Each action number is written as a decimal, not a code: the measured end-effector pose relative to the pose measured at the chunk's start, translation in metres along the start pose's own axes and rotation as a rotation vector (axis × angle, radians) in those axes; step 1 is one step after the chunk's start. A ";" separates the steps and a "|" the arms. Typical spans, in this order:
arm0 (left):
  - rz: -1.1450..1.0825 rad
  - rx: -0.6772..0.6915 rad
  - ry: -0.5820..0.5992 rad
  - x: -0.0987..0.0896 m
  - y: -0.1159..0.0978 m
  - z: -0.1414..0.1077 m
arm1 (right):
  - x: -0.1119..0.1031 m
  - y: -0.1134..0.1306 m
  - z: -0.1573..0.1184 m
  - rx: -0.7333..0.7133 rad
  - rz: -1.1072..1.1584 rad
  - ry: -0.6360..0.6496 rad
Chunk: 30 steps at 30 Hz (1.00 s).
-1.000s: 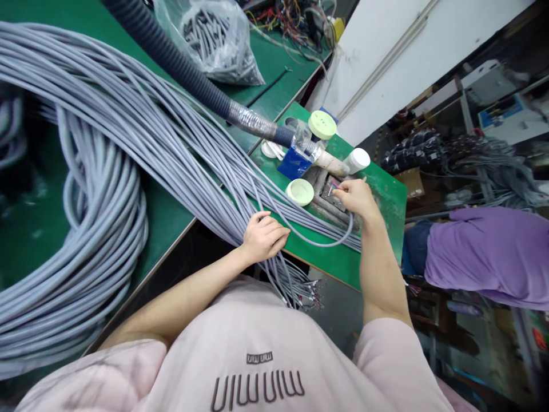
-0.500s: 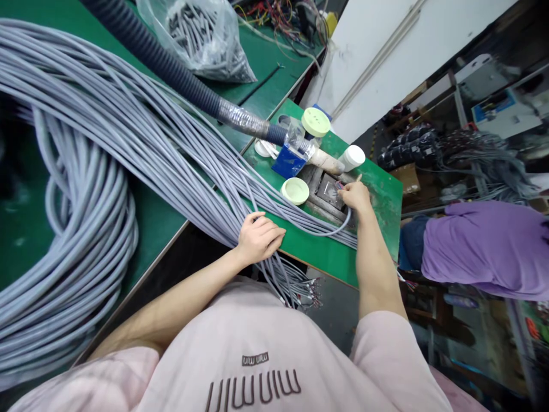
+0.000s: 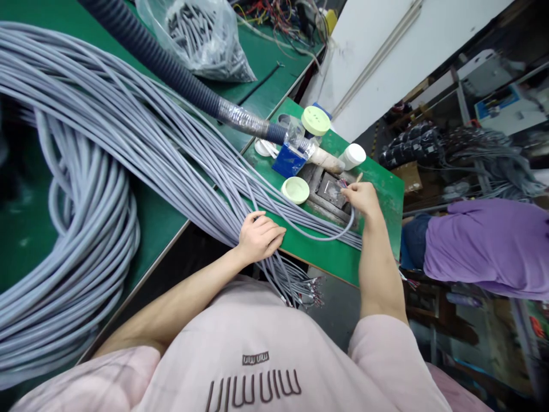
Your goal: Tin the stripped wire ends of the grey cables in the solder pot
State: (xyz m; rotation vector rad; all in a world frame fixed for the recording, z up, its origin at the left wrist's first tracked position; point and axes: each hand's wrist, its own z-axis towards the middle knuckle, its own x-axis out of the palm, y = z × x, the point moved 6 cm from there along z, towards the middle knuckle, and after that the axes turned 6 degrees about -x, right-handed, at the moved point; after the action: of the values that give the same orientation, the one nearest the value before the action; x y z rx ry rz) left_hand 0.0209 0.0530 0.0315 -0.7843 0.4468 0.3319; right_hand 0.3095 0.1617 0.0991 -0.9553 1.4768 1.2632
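Observation:
My left hand (image 3: 261, 236) lies over the bundle of grey cables (image 3: 201, 189) at the table's edge, its fingers bent round them. Below it, stripped cable ends (image 3: 306, 289) with thin coloured wires hang down. A single grey cable (image 3: 350, 220) bends up into my right hand (image 3: 362, 197), which pinches it near its end. The thin coloured wires of this end point at the shiny surface of a square metal pot, apparently a solder pot (image 3: 329, 193). My fingers partly hide the wires, and whether the tips touch the surface I cannot tell.
A black corrugated hose (image 3: 189, 80) crosses to a pale nozzle beside the pot. Around it stand an open pale-green tub (image 3: 295, 190), a white jar (image 3: 354, 155) and a lidded jar (image 3: 316, 121). Thick cable coils (image 3: 98, 229) fill the left. A person in purple (image 3: 484, 246) is at right.
My right hand has moved slightly to the right, drawing the cable end with it, and the cable's bend has shifted too. My left hand stays put.

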 end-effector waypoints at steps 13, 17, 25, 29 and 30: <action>-0.934 -0.697 0.004 0.013 -0.009 0.012 | 0.002 0.092 -0.128 -0.191 0.746 -0.003; -1.323 -0.876 0.103 0.043 -0.027 0.012 | 0.014 0.099 -0.139 -0.181 0.873 -0.012; -1.506 -1.063 -0.052 0.050 -0.042 0.008 | 0.030 0.098 -0.147 -0.119 1.012 0.000; -1.497 -1.090 -0.064 0.046 -0.043 0.009 | 0.032 0.101 -0.147 -0.106 1.036 0.005; -1.498 -1.082 -0.060 0.045 -0.044 0.011 | 0.032 0.101 -0.147 -0.104 1.037 0.005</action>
State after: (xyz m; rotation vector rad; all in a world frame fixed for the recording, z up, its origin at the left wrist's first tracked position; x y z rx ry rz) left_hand 0.0813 0.0374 0.0419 -1.9049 -0.5205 -0.9007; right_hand 0.1808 0.0341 0.0982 -0.1862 2.0070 2.0563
